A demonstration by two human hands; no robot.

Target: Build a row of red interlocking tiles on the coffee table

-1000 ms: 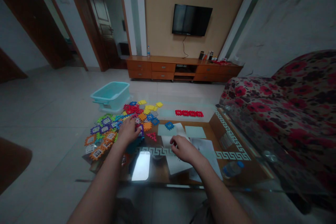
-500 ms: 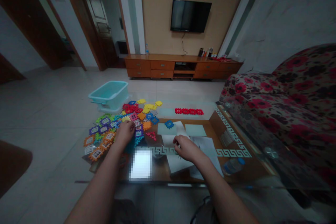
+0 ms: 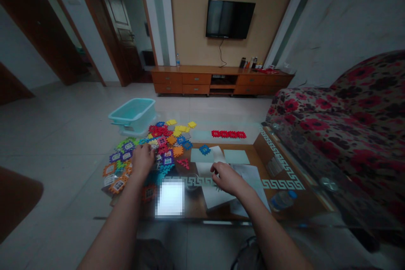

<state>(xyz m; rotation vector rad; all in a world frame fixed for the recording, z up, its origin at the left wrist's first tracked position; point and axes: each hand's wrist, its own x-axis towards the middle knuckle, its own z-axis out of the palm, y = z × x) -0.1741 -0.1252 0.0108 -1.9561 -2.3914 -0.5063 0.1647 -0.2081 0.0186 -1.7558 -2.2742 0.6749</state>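
A heap of colourful interlocking plastic tiles (image 3: 164,141) lies on the left part of a glass-topped table (image 3: 284,185). My left hand (image 3: 142,159) rests palm down on the heap's near-left side, fingers spread over purple and orange tiles. My right hand (image 3: 226,177) lies on the glass over white papers (image 3: 218,196), fingers curled; I cannot tell whether it holds a small thing. A row of joined red tiles (image 3: 228,134) sits at the far middle. A single blue tile (image 3: 204,149) and a red triangular tile (image 3: 182,163) lie between the heap and my right hand.
A light blue plastic tub (image 3: 133,114) stands at the table's far left corner. A plastic bottle (image 3: 280,200) lies under the glass at the right. A flowered sofa (image 3: 341,126) runs along the right. A wooden TV cabinet (image 3: 221,81) stands at the far wall.
My left hand has slid leftward over the tile heap. My right hand has stayed almost still on the papers.
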